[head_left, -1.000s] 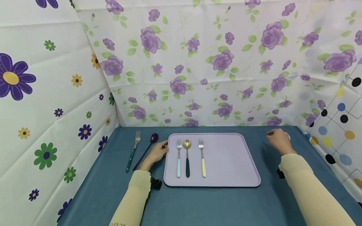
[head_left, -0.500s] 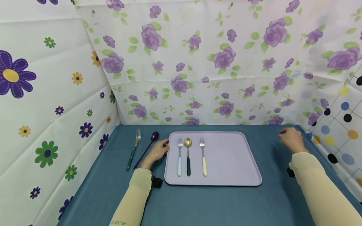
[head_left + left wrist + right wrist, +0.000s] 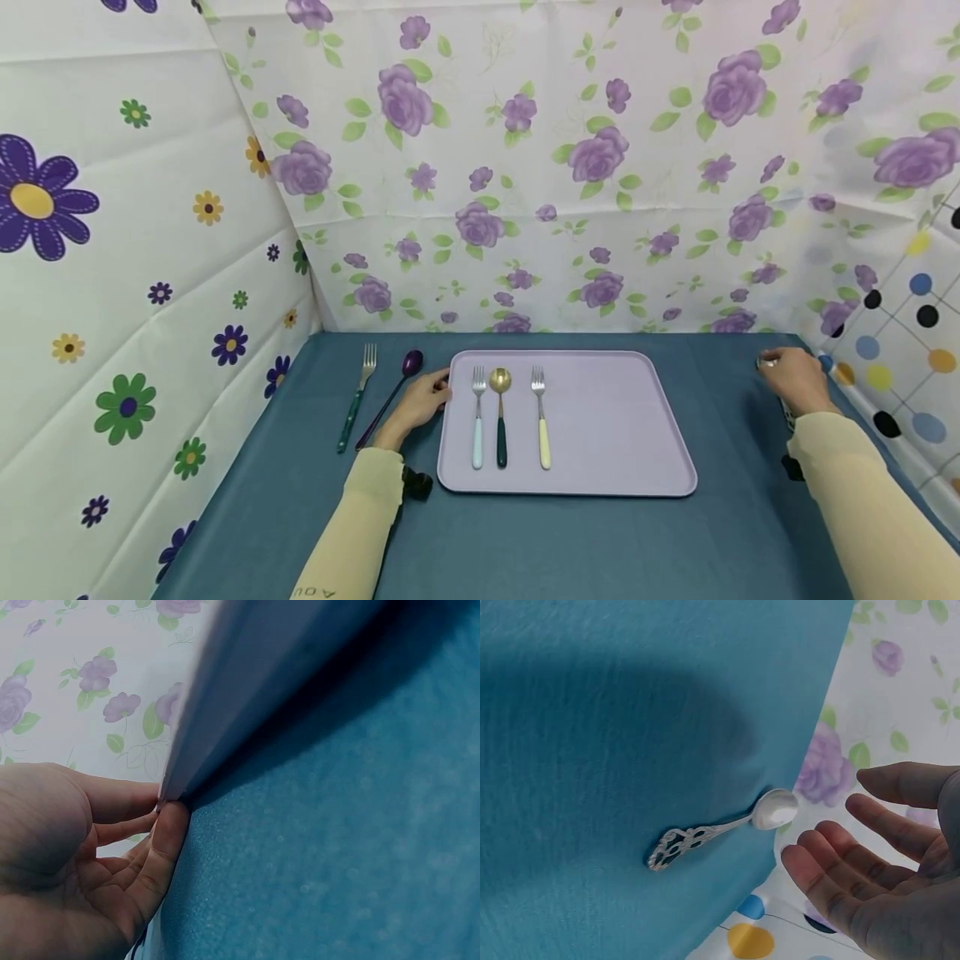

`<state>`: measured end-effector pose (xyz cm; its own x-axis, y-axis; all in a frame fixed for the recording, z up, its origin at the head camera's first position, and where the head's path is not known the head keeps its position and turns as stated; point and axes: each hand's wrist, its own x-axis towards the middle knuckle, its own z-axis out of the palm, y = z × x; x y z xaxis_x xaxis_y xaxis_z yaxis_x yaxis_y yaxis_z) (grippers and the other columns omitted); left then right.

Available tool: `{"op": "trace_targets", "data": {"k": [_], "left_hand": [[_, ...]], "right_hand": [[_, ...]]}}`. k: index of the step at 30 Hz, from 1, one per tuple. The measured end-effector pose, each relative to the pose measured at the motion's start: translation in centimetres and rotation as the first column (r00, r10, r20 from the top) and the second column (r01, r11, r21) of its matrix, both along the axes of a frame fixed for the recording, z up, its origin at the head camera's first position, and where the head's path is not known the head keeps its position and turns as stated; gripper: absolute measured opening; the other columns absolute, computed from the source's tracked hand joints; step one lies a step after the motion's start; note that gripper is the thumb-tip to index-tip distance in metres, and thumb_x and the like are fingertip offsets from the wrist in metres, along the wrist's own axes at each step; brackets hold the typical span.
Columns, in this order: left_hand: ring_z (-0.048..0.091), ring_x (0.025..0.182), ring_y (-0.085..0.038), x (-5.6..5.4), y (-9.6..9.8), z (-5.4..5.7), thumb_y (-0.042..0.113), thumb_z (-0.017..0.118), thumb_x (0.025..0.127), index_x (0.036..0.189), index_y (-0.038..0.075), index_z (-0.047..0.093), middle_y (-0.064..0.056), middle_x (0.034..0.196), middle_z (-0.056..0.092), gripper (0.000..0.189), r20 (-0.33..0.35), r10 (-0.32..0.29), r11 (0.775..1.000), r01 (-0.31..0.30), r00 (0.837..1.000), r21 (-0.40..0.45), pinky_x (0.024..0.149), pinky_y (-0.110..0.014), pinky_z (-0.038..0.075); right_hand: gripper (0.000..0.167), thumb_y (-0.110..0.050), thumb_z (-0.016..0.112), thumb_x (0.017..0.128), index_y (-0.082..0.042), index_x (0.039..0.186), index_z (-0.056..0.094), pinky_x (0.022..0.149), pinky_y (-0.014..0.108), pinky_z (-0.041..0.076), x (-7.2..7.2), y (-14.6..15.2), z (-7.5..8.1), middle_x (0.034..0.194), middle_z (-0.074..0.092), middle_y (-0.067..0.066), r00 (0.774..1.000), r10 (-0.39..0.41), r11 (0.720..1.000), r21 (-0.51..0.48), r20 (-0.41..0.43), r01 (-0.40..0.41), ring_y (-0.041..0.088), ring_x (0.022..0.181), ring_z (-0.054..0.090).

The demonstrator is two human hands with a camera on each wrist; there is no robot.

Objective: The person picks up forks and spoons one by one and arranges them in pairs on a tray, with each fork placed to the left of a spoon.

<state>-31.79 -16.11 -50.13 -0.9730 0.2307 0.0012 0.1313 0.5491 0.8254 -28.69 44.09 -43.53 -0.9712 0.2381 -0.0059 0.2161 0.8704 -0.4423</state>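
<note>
At the lilac tray's (image 3: 600, 425) left side, my left hand (image 3: 417, 400) pinches the rim between thumb and fingers, which the left wrist view shows close to the rim (image 3: 217, 697). Far to the right, my right hand (image 3: 797, 382) hovers over a small silver spoon with an openwork handle (image 3: 686, 844), its fingers loosely bent and holding nothing. That spoon lies on the blue cloth near its edge; in the head view the hand hides most of it. On the tray lie a light-blue-handled fork (image 3: 477, 425), a gold spoon with a dark green handle (image 3: 501, 417) and a yellow-handled fork (image 3: 542, 425).
Left of the tray, a green-handled fork (image 3: 356, 404) and a dark purple spoon (image 3: 397, 383) lie on the blue cloth (image 3: 525, 546). Flowered sheets (image 3: 540, 167) hang behind and at the left. A dotted sheet (image 3: 900, 350) borders the right.
My right hand has moved right, to above the silver spoon, parts of which now show beside it. My left hand stays at the tray's rim. The head view has shifted slightly.
</note>
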Motion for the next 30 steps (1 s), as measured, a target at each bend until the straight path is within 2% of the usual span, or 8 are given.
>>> {"op": "trace_targets", "data": {"k": [5,11,15,20,22,25,27,30], "left_hand": [[0.065,0.096,-0.022,0.2,0.1,-0.1,0.007,0.056,0.105,0.153,-0.005,0.047,-0.013,0.108,0.063,0.050,0.001,0.005,1.000,-0.005,1.000,-0.001,0.086,-0.039,0.058],[0.067,0.094,-0.024,0.4,0.1,-0.1,0.004,0.055,0.105,0.152,-0.007,0.047,-0.014,0.106,0.064,0.049,0.009,-0.002,1.000,0.002,1.000,0.007,0.084,-0.040,0.059],[0.067,0.091,-0.024,0.7,0.3,0.0,0.002,0.055,0.104,0.151,-0.009,0.047,-0.015,0.104,0.063,0.049,0.006,-0.006,1.000,0.006,1.000,0.016,0.081,-0.039,0.059],[0.066,0.090,-0.023,0.8,0.3,0.3,0.002,0.055,0.104,0.151,-0.009,0.047,-0.015,0.104,0.063,0.049,0.012,-0.011,1.000,0.011,1.000,0.007,0.081,-0.038,0.058],[0.067,0.090,-0.023,0.7,0.3,0.4,0.002,0.055,0.104,0.151,-0.008,0.047,-0.015,0.105,0.063,0.049,0.009,-0.010,1.000,0.010,1.000,0.001,0.081,-0.038,0.058],[0.067,0.090,-0.023,0.5,0.2,0.4,0.002,0.055,0.103,0.151,-0.008,0.048,-0.015,0.105,0.063,0.049,0.000,-0.002,1.000,0.002,1.000,-0.005,0.081,-0.038,0.058],[0.066,0.091,-0.022,0.4,0.2,0.4,0.003,0.055,0.104,0.151,-0.008,0.048,-0.014,0.106,0.063,0.050,-0.001,0.000,1.000,0.000,1.000,-0.005,0.081,-0.038,0.058],[0.066,0.090,-0.022,0.3,0.1,0.4,0.003,0.056,0.104,0.152,-0.007,0.047,-0.014,0.106,0.064,0.050,-0.001,0.000,1.000,0.000,1.000,-0.008,0.081,-0.038,0.058]], "right_hand": [[0.056,-0.027,0.043,0.109,0.018,0.141,0.050,0.090,0.071,0.045,0.2,0.7,-0.4,0.139,0.044,0.045,1.000,0.010,1.000,0.007,-0.009,-0.010,0.064,0.116,0.048],[0.055,-0.026,0.046,0.108,0.022,0.136,0.052,0.097,0.076,0.037,0.4,1.4,-0.9,0.132,0.049,0.046,1.000,0.014,0.999,0.032,-0.005,-0.014,0.066,0.116,0.046],[0.068,-0.040,0.037,0.111,0.022,0.135,0.052,0.102,0.078,0.030,0.6,1.7,-1.3,0.131,0.051,0.045,1.000,0.011,0.999,0.042,0.014,-0.011,0.066,0.115,0.047],[0.077,-0.048,0.031,0.110,0.022,0.137,0.050,0.095,0.074,0.039,0.9,2.0,-1.6,0.133,0.050,0.045,0.999,-0.006,0.999,0.032,0.035,0.005,0.064,0.112,0.051],[0.078,-0.049,0.031,0.110,0.021,0.138,0.050,0.097,0.074,0.039,0.8,2.0,-1.6,0.133,0.050,0.045,0.999,-0.012,1.000,0.030,0.037,0.011,0.064,0.112,0.051],[0.077,-0.048,0.032,0.110,0.022,0.138,0.050,0.108,0.077,0.026,0.6,2.1,-1.4,0.133,0.050,0.045,0.999,-0.012,0.999,0.030,0.036,0.011,0.065,0.116,0.048],[0.072,-0.043,0.036,0.110,0.022,0.136,0.051,0.111,0.077,0.019,0.4,2.1,-1.3,0.131,0.051,0.045,1.000,-0.011,0.999,0.036,0.029,0.010,0.066,0.117,0.046],[0.065,-0.036,0.040,0.110,0.023,0.133,0.053,0.111,0.077,0.017,0.2,2.2,-1.3,0.128,0.054,0.045,1.000,-0.007,0.999,0.052,0.018,0.006,0.066,0.116,0.047]]}}
